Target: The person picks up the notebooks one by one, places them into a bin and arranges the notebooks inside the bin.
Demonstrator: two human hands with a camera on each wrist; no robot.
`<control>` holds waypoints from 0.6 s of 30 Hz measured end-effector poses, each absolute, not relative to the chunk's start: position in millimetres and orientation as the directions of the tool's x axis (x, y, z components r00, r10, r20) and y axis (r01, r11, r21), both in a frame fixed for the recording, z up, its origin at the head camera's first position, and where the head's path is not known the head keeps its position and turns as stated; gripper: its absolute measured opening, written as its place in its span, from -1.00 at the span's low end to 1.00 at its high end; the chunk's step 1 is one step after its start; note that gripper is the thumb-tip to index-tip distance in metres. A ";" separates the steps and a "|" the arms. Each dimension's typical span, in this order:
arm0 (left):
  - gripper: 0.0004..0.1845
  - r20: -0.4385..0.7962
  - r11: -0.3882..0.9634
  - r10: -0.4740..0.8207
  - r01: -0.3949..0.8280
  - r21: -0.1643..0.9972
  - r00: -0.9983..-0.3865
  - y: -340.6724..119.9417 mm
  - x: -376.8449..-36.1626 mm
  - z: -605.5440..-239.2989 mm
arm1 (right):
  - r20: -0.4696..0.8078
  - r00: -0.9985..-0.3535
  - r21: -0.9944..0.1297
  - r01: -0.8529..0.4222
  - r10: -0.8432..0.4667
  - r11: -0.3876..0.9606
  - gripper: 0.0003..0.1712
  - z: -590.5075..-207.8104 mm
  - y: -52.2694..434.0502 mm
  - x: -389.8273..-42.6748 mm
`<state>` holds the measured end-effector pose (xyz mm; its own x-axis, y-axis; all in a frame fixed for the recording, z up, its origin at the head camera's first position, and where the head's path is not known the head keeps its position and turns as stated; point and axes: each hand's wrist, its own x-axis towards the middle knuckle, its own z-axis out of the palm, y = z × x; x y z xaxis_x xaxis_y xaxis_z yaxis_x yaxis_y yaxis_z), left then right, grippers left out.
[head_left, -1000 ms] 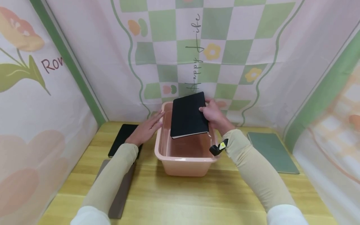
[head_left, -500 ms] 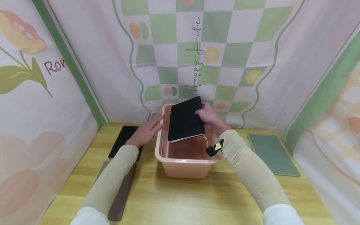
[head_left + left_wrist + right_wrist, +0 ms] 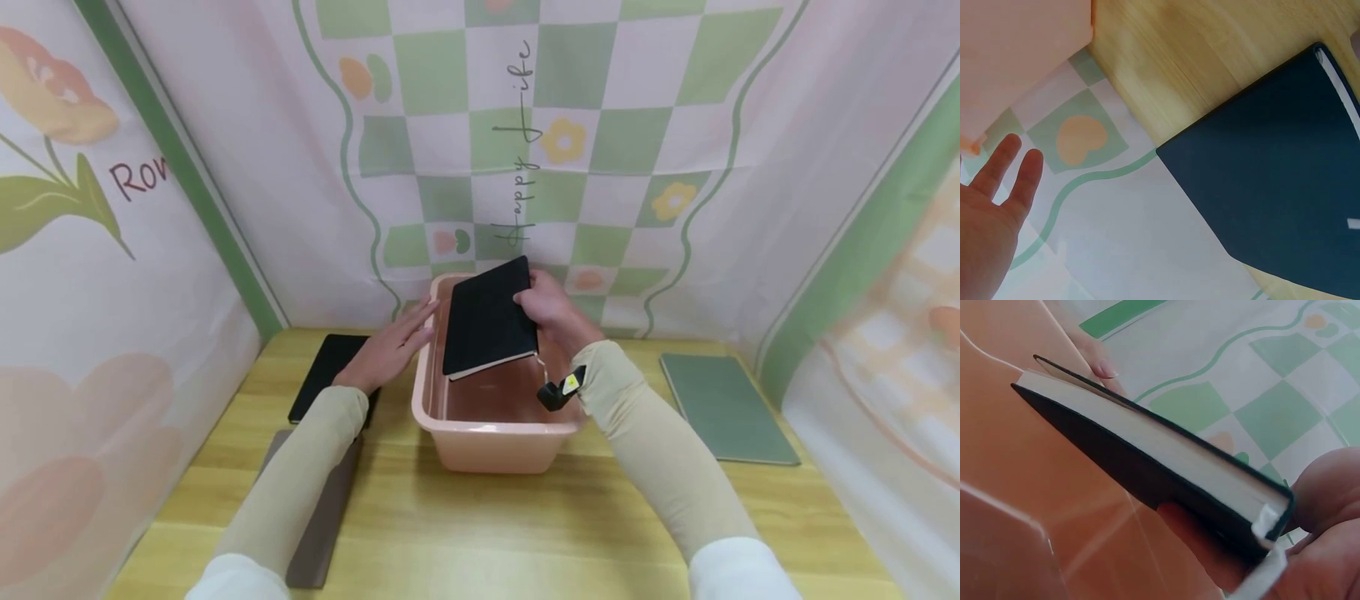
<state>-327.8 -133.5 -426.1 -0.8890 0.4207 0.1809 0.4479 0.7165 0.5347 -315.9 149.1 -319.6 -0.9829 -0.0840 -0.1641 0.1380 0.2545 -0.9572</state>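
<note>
Now the right hand [image 3: 551,310] holds a black book [image 3: 489,328] in a firm grip, tilted over the pink tub [image 3: 495,437] at the centre of the frame. The left hand [image 3: 392,348] lies with straight, open fingers against the tub's left wall. Left of it, a second black book [image 3: 327,373] lies on the counter [image 3: 480,533], and a green book [image 3: 723,406] lies at the right.

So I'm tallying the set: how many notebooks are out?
4: a black notebook in the right hand over the pink plastic tub; another black notebook and a grey-brown one on the left; a green notebook on the right.
</note>
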 end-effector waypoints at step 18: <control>-0.40 0.189 0.699 0.431 0.459 0.548 -0.882 -135.9 -329.4 -427.2 | -0.146 -0.989 -0.884 0.116 -0.031 0.454 -0.45 -317.5 137.1 -318.5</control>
<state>-329.4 -135.9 -427.2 -0.8822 0.4313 0.1891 0.4593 0.6994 0.5476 -318.5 137.1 -317.5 -0.9888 -0.0313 -0.1460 0.1161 0.4537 -0.8835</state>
